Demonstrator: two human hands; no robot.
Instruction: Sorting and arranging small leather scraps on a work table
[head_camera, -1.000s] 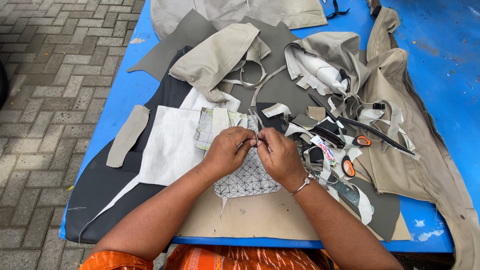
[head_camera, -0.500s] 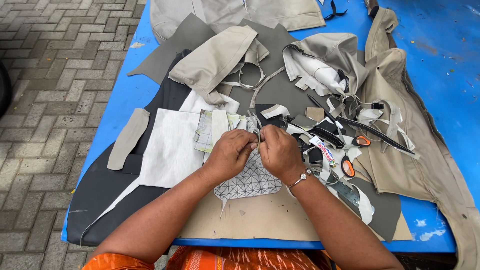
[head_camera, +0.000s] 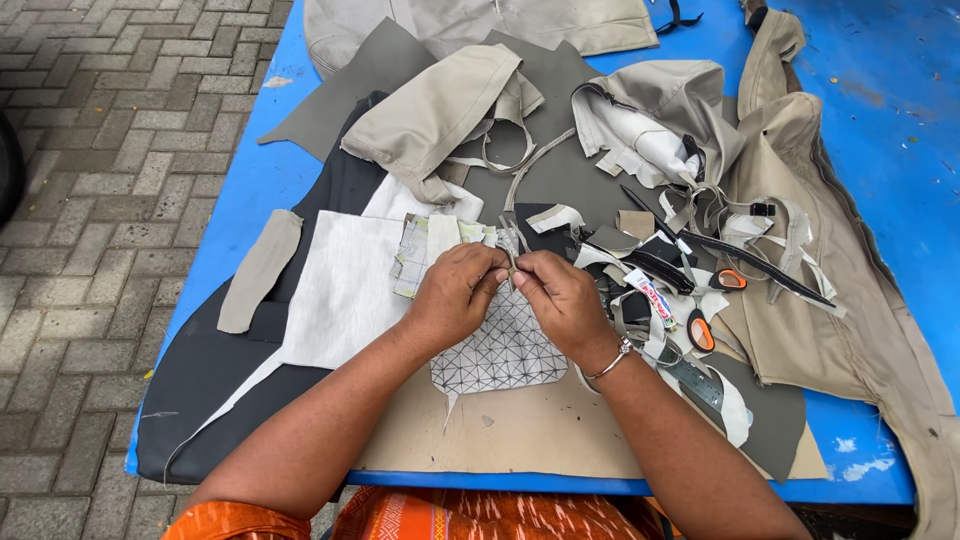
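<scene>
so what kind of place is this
Likely an outdoor sewing or upholstery workbench: a blue table standing on brick paving, heaped with beige fabric pieces, with orange-handled scissors beside them.

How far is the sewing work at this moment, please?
Done: many pieces lie cut, such as the white fabric panel and the quilted patch. In hand: left hand and right hand pinch a small strip above that patch. Left: beige covers lie loose, scissors wait unused.
</scene>
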